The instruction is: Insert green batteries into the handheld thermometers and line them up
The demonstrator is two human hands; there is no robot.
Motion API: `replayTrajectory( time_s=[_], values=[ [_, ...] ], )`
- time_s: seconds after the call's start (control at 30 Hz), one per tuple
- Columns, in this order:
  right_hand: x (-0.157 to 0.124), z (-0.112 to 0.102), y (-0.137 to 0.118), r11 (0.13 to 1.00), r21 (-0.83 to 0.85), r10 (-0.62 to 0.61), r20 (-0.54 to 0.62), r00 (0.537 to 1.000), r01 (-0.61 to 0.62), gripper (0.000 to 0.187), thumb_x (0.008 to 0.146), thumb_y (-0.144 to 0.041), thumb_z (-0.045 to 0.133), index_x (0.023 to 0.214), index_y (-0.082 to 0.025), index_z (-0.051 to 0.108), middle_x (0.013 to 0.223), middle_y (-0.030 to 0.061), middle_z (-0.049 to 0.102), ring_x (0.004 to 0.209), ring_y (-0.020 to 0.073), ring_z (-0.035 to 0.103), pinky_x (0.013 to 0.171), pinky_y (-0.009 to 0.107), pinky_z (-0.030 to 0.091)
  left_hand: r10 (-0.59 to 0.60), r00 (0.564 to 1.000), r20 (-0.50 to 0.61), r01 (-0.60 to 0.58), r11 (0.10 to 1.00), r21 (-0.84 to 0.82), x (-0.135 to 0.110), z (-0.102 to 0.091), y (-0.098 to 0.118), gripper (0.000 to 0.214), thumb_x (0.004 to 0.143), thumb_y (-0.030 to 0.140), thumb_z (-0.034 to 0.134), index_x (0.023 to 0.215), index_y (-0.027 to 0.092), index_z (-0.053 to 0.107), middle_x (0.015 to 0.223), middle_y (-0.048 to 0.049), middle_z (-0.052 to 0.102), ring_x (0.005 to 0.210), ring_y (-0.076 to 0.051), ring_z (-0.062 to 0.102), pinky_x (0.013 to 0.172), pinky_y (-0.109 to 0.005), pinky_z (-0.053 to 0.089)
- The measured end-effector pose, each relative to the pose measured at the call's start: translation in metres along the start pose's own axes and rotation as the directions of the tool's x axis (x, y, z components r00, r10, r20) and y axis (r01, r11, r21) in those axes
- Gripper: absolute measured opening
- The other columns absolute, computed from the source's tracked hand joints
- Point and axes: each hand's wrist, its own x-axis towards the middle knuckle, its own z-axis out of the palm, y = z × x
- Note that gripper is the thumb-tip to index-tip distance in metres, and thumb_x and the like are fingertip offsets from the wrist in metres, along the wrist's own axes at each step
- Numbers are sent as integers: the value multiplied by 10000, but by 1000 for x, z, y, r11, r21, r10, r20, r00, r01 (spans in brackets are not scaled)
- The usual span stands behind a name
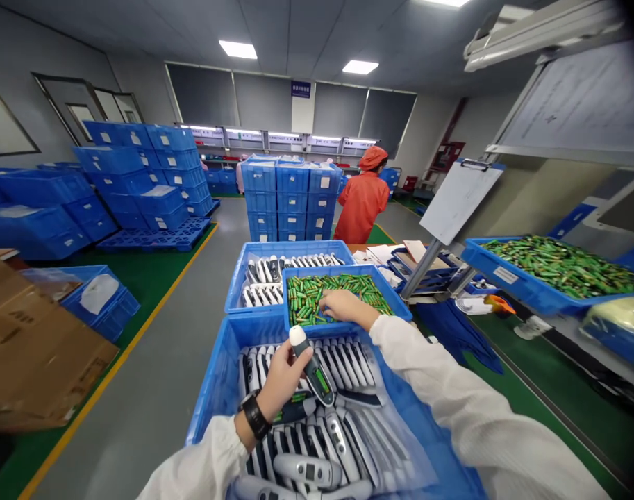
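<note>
My left hand (285, 375) is closed around a dark grey and white handheld thermometer (317, 371), its white tip up. A green battery shows in the open compartment at its lower end. My right hand (342, 305) is curled with its fingertips down among the green batteries (348, 283) in a shallow blue tray (400, 309); what the fingers pinch, if anything, is hidden. Under my left hand, a large blue bin (205, 389) holds rows of similar thermometers (342, 444) with clear plastic film. One dark thermometer with green batteries (296, 411) lies just below my left hand.
Behind the tray, another blue bin (233, 285) holds more thermometers. At right, a bigger tray of green batteries (551, 264) rests beside a clipboard (460, 201). A cardboard box (35, 347) stands at left. Blue crates (290, 198) are stacked ahead, near a person in red (361, 201).
</note>
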Motion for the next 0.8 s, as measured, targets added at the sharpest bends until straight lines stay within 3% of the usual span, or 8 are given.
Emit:
replayTrajectory(
  time_s=[0.07,0.17,0.23,0.3,0.4,0.53,0.6,0.8],
  values=[
    [-13,-9,-7,993,118,21,-181,983,1,146,912,-219,586,989,-156,692,1034,110,680,891,215,652,794,298,468,-17,1000,-3,17,1000,-18,0,-1,3,459,785,560,694,944,138,609,758,4,564,625,-123,543,501,-225,495],
    [-49,-14,-34,887,458,177,-452,874,57,207,948,-270,547,1104,-156,621,917,63,662,724,156,603,710,277,470,-54,999,7,54,997,-63,0,-1,7,458,768,556,712,932,141,610,747,13,564,604,-114,540,491,-221,490],
    [-80,-7,-62,755,644,287,-492,822,122,281,939,-288,559,1194,-170,576,841,27,636,602,126,544,592,256,444,-81,997,-3,80,991,-108,0,-1,8,458,755,549,729,930,143,611,742,17,570,603,-111,546,490,-214,483],
    [-106,7,-92,682,713,310,-483,819,163,192,913,-268,598,1087,-189,620,735,-4,596,554,116,517,550,250,424,-114,993,-14,109,977,-186,0,-1,7,450,752,541,740,928,148,609,754,14,582,626,-116,567,496,-210,482],
    [-126,30,-127,659,728,322,-502,803,190,52,890,-228,640,933,-201,651,663,-14,573,540,116,508,555,262,427,-160,987,7,154,940,-305,-1,-1,6,429,758,525,748,922,159,593,768,10,600,656,-132,597,509,-224,506],
    [-122,44,-146,687,676,307,-601,738,265,109,889,-157,635,982,-212,651,810,32,673,650,139,591,622,279,496,-165,986,5,157,931,-330,-3,-1,6,423,752,508,767,914,162,585,747,20,590,625,-121,580,497,-222,507],
    [-117,44,-147,715,628,241,-634,735,306,165,897,-130,617,1027,-225,655,906,50,694,795,162,647,734,296,541,-152,988,-13,140,938,-318,-4,0,7,421,745,500,778,907,162,588,745,24,585,622,-110,568,493,-205,494],
    [-120,47,-140,769,592,125,-510,851,242,387,888,-261,660,1265,-208,590,1156,132,544,971,214,633,853,360,574,-199,980,-1,187,922,-340,-6,0,12,445,740,505,783,930,153,589,759,8,601,640,-125,595,489,-207,519]
  ],
)
